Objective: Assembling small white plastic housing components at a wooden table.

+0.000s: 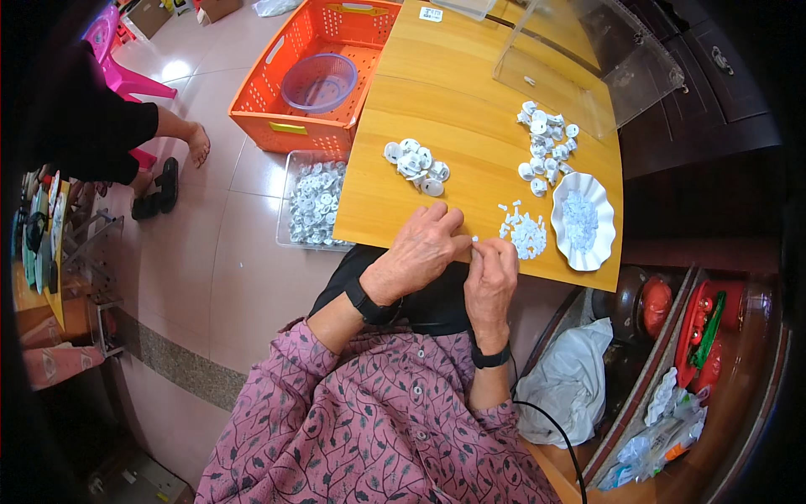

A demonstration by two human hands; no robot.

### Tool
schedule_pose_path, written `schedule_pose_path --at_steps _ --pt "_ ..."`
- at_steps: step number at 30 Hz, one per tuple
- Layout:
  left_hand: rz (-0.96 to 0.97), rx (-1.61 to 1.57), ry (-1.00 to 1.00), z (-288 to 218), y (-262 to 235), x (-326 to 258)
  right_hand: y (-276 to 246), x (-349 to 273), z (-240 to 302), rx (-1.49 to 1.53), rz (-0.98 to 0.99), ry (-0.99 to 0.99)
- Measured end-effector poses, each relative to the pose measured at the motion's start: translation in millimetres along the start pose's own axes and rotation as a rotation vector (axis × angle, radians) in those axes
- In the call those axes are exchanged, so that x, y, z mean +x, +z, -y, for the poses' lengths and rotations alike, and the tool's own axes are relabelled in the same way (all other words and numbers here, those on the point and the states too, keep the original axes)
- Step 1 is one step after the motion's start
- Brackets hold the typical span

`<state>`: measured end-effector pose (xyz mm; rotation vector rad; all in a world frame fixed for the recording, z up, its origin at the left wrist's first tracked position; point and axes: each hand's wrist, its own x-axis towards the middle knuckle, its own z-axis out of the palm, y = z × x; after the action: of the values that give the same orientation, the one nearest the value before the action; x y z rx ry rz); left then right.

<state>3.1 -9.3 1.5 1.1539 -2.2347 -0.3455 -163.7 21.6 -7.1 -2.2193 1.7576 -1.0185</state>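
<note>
Over the near edge of the wooden table, my left hand (422,252) and my right hand (491,281) meet with their fingertips pinched together. A tiny white plastic piece (475,239) shows between them; most of it is hidden by the fingers. Just right of my right hand lies a loose pile of small pale plastic pegs (527,235). Beside it, a white wavy-edged dish (602,249) holds small translucent bluish pieces (579,220). Beyond my left hand sits a heap of round white plastic parts (413,164). More white parts (546,143) are clustered at the far right.
A clear plastic box (588,67) stands at the table's far right. Left of the table (470,109) are an orange crate (294,130) with a purple-tinted bowl (319,82) and a clear bin of white parts (315,202). Another person's bare foot (198,144) is at the left.
</note>
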Motion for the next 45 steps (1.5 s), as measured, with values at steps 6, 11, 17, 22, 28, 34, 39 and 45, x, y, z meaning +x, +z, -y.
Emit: schedule_pose_path --at_steps 6,11,17,22,28,34,39,45 --pt "0.068 0.037 -0.037 -4.2 -5.9 0.2 -6.8 -6.3 -3.5 0.025 -0.035 0.034" --pt "0.041 0.016 -0.028 -2.5 -5.6 -0.6 -7.7 -9.5 -4.6 0.047 -0.045 0.048" --pt "-0.194 -0.006 -0.069 13.8 0.6 3.0 -17.8 -9.6 -0.3 -0.063 0.032 -0.037" --pt "-0.336 0.193 -0.268 20.8 -6.3 13.2 -22.7 -9.6 3.9 -0.111 0.108 -0.071" --pt "-0.343 0.168 -0.259 26.2 -5.3 9.8 -17.7 -12.9 -1.3 -0.078 0.050 -0.079" --pt "-0.404 0.056 -0.225 15.2 -12.9 9.7 -18.0 -15.0 -1.5 -0.145 0.011 -0.108" --pt "-0.428 -0.287 -0.275 9.6 -8.4 5.6 -17.5 -17.5 -0.3 -0.191 0.018 -0.093" --pt "-0.345 -0.731 -0.492 7.1 -2.5 -2.1 -19.4 -16.4 0.4 -0.184 0.022 -0.085"
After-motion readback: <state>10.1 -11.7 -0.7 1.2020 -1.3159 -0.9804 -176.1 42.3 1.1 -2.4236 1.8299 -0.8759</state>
